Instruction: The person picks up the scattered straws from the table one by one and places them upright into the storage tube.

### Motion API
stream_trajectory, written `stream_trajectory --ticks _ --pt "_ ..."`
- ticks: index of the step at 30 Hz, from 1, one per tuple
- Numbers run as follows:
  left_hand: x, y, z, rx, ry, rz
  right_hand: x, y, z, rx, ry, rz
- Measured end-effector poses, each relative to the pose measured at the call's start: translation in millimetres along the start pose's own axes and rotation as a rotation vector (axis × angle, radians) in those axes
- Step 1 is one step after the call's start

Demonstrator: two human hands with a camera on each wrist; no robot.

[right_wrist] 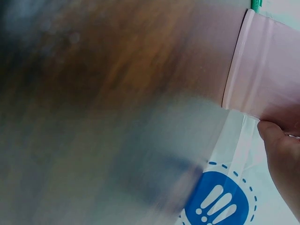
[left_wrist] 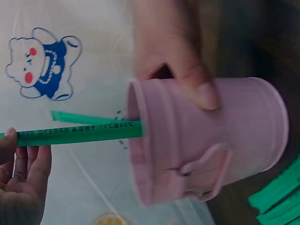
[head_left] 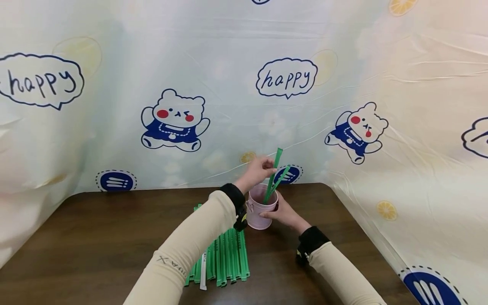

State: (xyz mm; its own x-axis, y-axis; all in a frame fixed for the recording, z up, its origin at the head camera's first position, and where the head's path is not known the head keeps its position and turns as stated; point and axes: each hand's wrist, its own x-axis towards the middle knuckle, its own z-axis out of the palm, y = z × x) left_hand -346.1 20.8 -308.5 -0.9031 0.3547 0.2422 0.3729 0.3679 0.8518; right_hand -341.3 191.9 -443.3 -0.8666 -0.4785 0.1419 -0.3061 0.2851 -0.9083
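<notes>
— Where is the small pink metal bucket point(head_left: 261, 210)?

— Upright on the dark brown wooden worktop point(head_left: 95, 237), gripped at its side by the right hand point(head_left: 283, 213), fingers curled round it.

— And the left hand point(head_left: 257, 170)?

— Its fingers pinch a green flat plastic strip point(head_left: 273, 176) standing in the bucket beside another. A bundle of green strips point(head_left: 225, 258) lies near the bucket.
</notes>
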Motion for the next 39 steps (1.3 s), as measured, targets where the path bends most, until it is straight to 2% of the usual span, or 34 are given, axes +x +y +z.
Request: stream_trajectory --ticks 4,9,16,21,25,29,30,34,37,39 --pt "-3.2 -12.5 10.6 0.066 -0.027 0.012 -0.1 -0.1 -1.8 -0.012 -0.003 -0.011" --pt "-5.9 -22.8 15.8 0.044 -0.062 -0.019 0.0 -2.2 -3.2 -0.026 -0.001 -0.009" --pt "-5.2 -27.3 19.3 0.024 -0.061 -0.066 0.2 -6.0 -3.2 -0.037 0.000 -0.022" --pt "-2.6 -32.3 22.7 0.019 -0.063 -0.047 -1.1 -5.5 -2.4 -0.042 -0.005 -0.015" --pt "-1.2 -39.2 25.5 0.027 -0.070 0.016 -1.8 -4.4 -0.9 -0.054 -0.008 0.002" --pt "-3.4 -37.3 29.9 0.023 -0.088 0.045 -1.1 -2.7 -0.5 -0.048 -0.010 -0.002" --pt "-4.6 -34.1 31.1 0.023 -0.093 0.024 -1.2 -2.5 -0.7 -0.041 -0.010 -0.010" --pt "-5.7 -28.5 31.7 0.029 -0.097 0.011 -0.8 -3.7 -0.8 -0.031 -0.010 -0.026" --pt "-6.2 -25.4 25.5 0.022 -0.105 0.012 -1.4 -4.0 -0.1 -0.039 -0.001 -0.020" --pt "-6.9 -20.2 14.9 0.021 -0.110 0.016 -1.7 -4.2 0.9 -0.049 0.005 -0.012"
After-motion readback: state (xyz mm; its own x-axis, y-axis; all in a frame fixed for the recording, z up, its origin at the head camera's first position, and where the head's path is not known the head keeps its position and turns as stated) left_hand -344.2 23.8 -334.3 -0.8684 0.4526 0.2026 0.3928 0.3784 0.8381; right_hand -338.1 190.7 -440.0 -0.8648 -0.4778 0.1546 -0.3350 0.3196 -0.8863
